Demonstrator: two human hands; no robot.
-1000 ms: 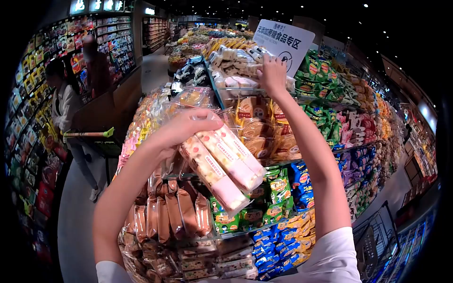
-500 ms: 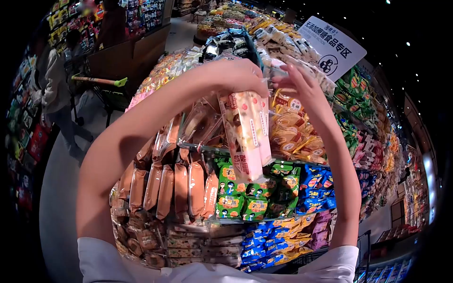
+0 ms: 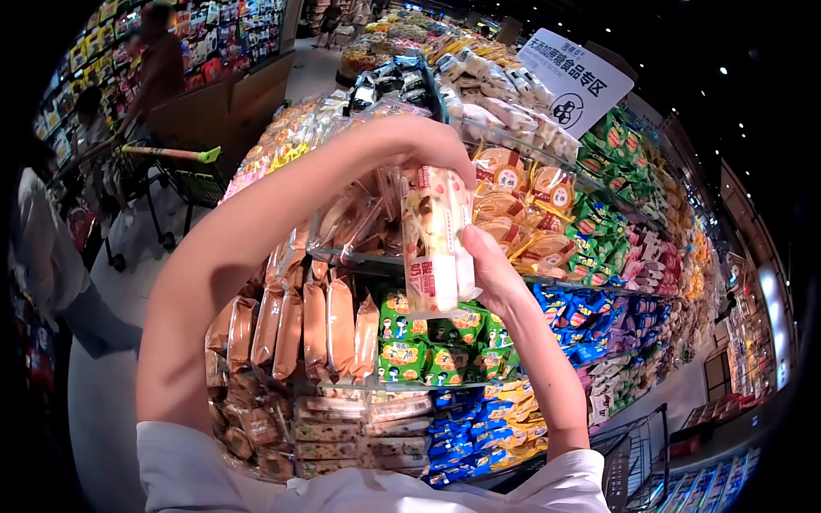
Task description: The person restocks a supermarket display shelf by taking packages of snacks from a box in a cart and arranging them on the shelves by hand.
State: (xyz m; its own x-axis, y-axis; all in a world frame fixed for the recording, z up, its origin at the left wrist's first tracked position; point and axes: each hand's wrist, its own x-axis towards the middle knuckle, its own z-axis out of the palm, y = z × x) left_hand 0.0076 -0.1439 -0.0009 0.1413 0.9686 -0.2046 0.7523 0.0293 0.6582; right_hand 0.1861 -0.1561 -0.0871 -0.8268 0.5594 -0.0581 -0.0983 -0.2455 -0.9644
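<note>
Pink and white snack packs (image 3: 434, 244) hang upright in front of the display, with my left hand (image 3: 432, 145) wrapped round their top end. My right hand (image 3: 487, 261) is at the right side of the packs, its thumb against them and its other fingers mostly hidden behind. Below the packs lie green snack bags (image 3: 404, 355). Long brown wrapped packs (image 3: 340, 325) stand to the left, and round yellow-wrapped biscuits (image 3: 547, 188) lie behind my right hand.
A white sign (image 3: 575, 81) rises over the display at the upper right. On the left, people walk by a shopping cart (image 3: 171, 154) in the aisle. Another cart (image 3: 633, 462) stands at the lower right. Blue bags (image 3: 569, 321) fill the right bins.
My right hand has come down from the upper right onto the side of the packs. The packs are turned more upright. The view has shifted, and people at the left have moved.
</note>
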